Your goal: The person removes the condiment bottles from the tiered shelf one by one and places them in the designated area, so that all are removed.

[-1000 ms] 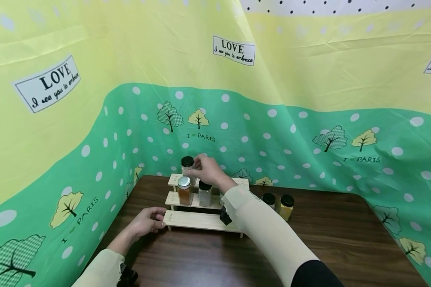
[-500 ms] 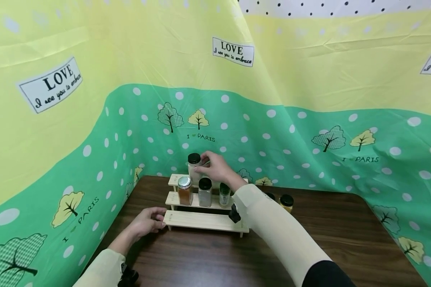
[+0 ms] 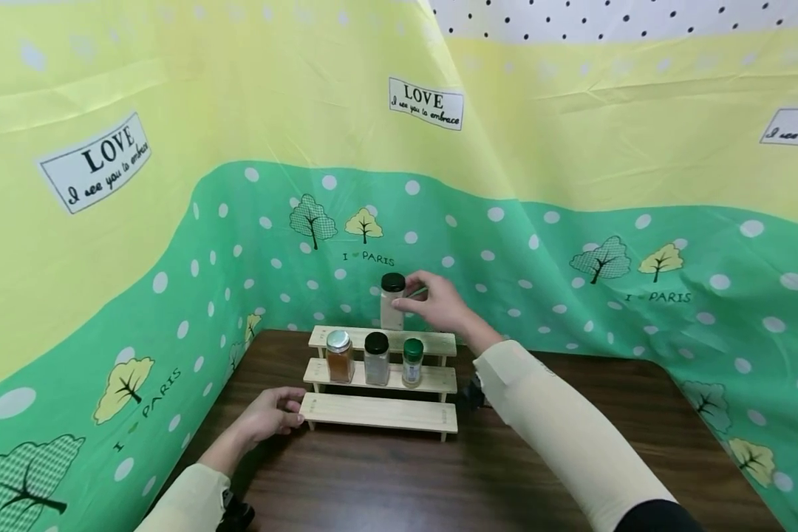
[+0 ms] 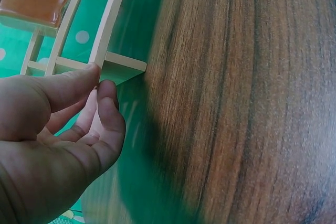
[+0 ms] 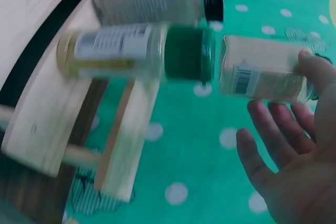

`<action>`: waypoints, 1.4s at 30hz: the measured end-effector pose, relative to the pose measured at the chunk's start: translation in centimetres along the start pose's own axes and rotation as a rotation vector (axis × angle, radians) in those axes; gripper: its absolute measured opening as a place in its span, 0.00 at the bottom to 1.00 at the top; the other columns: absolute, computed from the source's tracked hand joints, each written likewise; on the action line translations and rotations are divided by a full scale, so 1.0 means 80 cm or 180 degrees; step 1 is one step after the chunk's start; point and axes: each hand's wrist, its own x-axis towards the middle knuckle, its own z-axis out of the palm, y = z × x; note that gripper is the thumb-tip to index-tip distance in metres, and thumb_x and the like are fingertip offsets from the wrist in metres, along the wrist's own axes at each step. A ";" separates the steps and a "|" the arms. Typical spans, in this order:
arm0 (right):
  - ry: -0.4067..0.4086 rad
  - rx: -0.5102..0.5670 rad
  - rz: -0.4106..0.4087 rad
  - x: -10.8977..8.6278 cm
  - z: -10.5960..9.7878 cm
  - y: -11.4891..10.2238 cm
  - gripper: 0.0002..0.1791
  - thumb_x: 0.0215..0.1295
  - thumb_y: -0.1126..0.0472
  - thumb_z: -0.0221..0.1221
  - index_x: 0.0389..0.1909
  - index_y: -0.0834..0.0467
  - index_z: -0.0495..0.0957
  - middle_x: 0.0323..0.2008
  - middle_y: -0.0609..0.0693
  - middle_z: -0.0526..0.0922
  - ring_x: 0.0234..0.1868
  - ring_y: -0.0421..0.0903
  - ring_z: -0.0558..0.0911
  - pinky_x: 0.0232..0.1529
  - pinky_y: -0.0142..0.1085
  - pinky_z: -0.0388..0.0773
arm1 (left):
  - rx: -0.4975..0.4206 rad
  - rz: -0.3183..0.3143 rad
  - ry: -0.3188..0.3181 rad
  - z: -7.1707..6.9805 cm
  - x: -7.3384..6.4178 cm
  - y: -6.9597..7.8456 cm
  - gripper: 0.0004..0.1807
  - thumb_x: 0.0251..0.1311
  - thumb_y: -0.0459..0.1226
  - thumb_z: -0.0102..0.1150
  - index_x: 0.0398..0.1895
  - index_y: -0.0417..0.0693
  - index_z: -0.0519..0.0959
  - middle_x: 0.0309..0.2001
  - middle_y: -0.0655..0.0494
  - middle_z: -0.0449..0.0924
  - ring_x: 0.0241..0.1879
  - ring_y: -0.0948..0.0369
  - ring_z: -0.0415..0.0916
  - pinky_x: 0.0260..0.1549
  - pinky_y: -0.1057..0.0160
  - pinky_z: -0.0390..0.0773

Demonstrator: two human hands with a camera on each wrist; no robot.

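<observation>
My right hand (image 3: 439, 303) pinches a black-capped glass spice jar (image 3: 392, 309) with pale contents between thumb and fingers. The jar is upright, close over the top tier of the three-tier wooden spice rack (image 3: 379, 411). In the right wrist view this jar (image 5: 265, 69) shows a barcode label. My left hand (image 3: 273, 414) pinches the left end of the rack's lowest tier; the left wrist view shows thumb and fingertip at the board's corner. On the middle tier stand a silver-capped jar (image 3: 340, 358) of orange-brown spice, a black-capped jar (image 3: 376, 360) of grey contents and a green-capped jar (image 3: 412, 363).
The rack stands on a dark wood-grain table (image 3: 372, 488). A green and yellow patterned cloth (image 3: 505, 273) hangs behind and along the left side. My right sleeve (image 3: 565, 428) crosses over the table's right part and hides some of it.
My right hand has carried the black-capped jar rightward and slightly up along the top tier. The green-capped jar has come into full view; two jars at right are now hidden. My left hand stays.
</observation>
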 end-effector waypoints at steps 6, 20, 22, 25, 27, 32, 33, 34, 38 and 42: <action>0.0129 -0.0003 -0.0014 -0.023 -0.041 0.016 0.29 0.64 0.47 0.70 0.61 0.55 0.75 0.54 0.54 0.81 0.55 0.54 0.84 0.55 0.50 0.82 | -0.0003 0.0043 -0.0032 0.000 -0.001 0.002 0.31 0.58 0.22 0.66 0.67 0.32 0.72 0.43 0.43 0.78 0.35 0.54 0.82 0.35 0.53 0.83; 0.0288 -0.0205 0.0093 -0.093 -0.118 0.059 0.33 0.63 0.44 0.70 0.62 0.58 0.75 0.56 0.58 0.79 0.55 0.58 0.84 0.52 0.52 0.82 | 0.0043 0.0044 0.0022 -0.003 0.001 -0.005 0.32 0.57 0.22 0.68 0.66 0.32 0.73 0.44 0.42 0.78 0.35 0.55 0.82 0.34 0.54 0.83; 0.0313 -0.0224 0.0101 -0.101 -0.124 0.066 0.33 0.64 0.44 0.70 0.63 0.59 0.75 0.56 0.59 0.78 0.54 0.58 0.84 0.51 0.51 0.83 | 0.0021 0.0036 0.0006 -0.003 0.000 -0.005 0.32 0.57 0.23 0.68 0.67 0.33 0.73 0.44 0.43 0.78 0.36 0.55 0.82 0.34 0.54 0.83; 0.0374 -0.0247 0.0166 -0.118 -0.132 0.081 0.32 0.64 0.44 0.69 0.62 0.58 0.75 0.56 0.59 0.79 0.54 0.57 0.84 0.49 0.48 0.83 | 0.0002 0.0032 -0.0019 -0.003 0.000 -0.003 0.32 0.57 0.23 0.68 0.67 0.33 0.73 0.44 0.43 0.78 0.36 0.55 0.82 0.35 0.55 0.83; 0.0397 -0.0243 0.0188 -0.130 -0.138 0.092 0.32 0.65 0.45 0.69 0.63 0.58 0.74 0.57 0.60 0.79 0.54 0.58 0.84 0.49 0.47 0.83 | -0.0012 0.0026 -0.0021 -0.002 0.000 -0.003 0.31 0.58 0.23 0.67 0.67 0.33 0.73 0.44 0.43 0.78 0.36 0.54 0.82 0.35 0.55 0.83; 0.0427 -0.0314 0.0246 -0.158 -0.152 0.118 0.37 0.67 0.46 0.67 0.70 0.62 0.69 0.62 0.63 0.76 0.57 0.61 0.82 0.50 0.43 0.83 | -0.0012 0.0017 0.0006 -0.001 -0.002 -0.003 0.31 0.57 0.23 0.67 0.66 0.33 0.73 0.43 0.43 0.78 0.36 0.54 0.82 0.35 0.55 0.83; 0.0437 -0.0334 0.0253 -0.163 -0.155 0.123 0.37 0.68 0.47 0.67 0.70 0.63 0.69 0.63 0.63 0.75 0.57 0.61 0.82 0.49 0.42 0.83 | -0.0005 0.0023 0.0011 -0.001 -0.002 -0.003 0.31 0.57 0.23 0.67 0.66 0.33 0.73 0.43 0.43 0.79 0.36 0.54 0.82 0.34 0.55 0.83; 0.0457 -0.0357 0.0270 -0.168 -0.159 0.127 0.37 0.68 0.47 0.67 0.70 0.63 0.69 0.63 0.63 0.75 0.57 0.61 0.82 0.48 0.40 0.84 | -0.0001 0.0032 0.0014 -0.001 -0.002 -0.003 0.31 0.57 0.23 0.67 0.66 0.33 0.73 0.43 0.43 0.78 0.36 0.54 0.82 0.34 0.55 0.83; 0.0531 -0.0404 0.0356 -0.186 -0.173 0.143 0.37 0.68 0.48 0.67 0.71 0.64 0.68 0.64 0.65 0.73 0.57 0.62 0.82 0.44 0.32 0.83 | -0.0019 0.0017 0.0026 -0.002 -0.001 -0.001 0.31 0.57 0.23 0.67 0.66 0.34 0.73 0.43 0.43 0.78 0.36 0.54 0.82 0.34 0.55 0.83; 0.0594 -0.0538 0.0501 -0.204 -0.187 0.155 0.39 0.69 0.46 0.66 0.73 0.64 0.66 0.68 0.68 0.71 0.60 0.65 0.80 0.43 0.29 0.81 | -0.0030 0.0023 -0.0010 -0.002 0.000 -0.001 0.31 0.58 0.23 0.68 0.67 0.33 0.73 0.44 0.43 0.78 0.36 0.54 0.82 0.34 0.56 0.83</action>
